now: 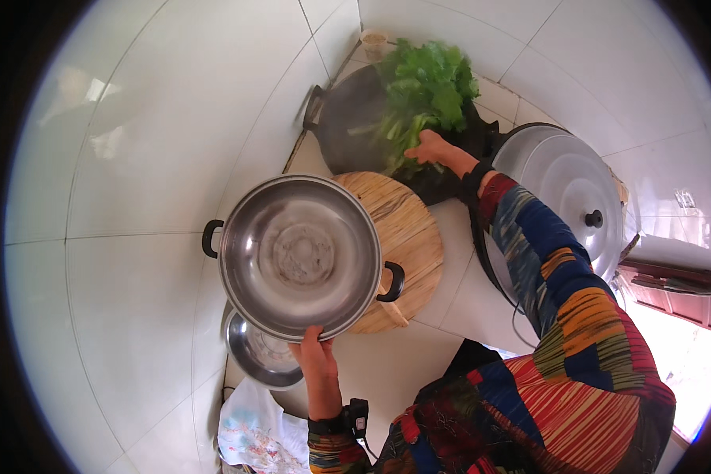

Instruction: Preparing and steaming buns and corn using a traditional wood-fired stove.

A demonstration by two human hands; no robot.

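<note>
My left hand (317, 367) grips the near rim of an empty stainless steel pan (302, 255) with two black handles, held over part of a round wooden board (412, 237). Farther off, my right hand (431, 148) is closed on the stems of a bunch of leafy greens (429, 89), over a dark wok (349, 130). The leaves point away from me, and some stems look blurred. Haze hangs over the wok's left part.
A large lidded pot (563, 178) stands at the right. Near my left hand are a smaller metal bowl (263, 355) and a patterned cloth (260, 432). A small cup (374, 42) stands in the far corner. Tiled walls rise at the left and behind.
</note>
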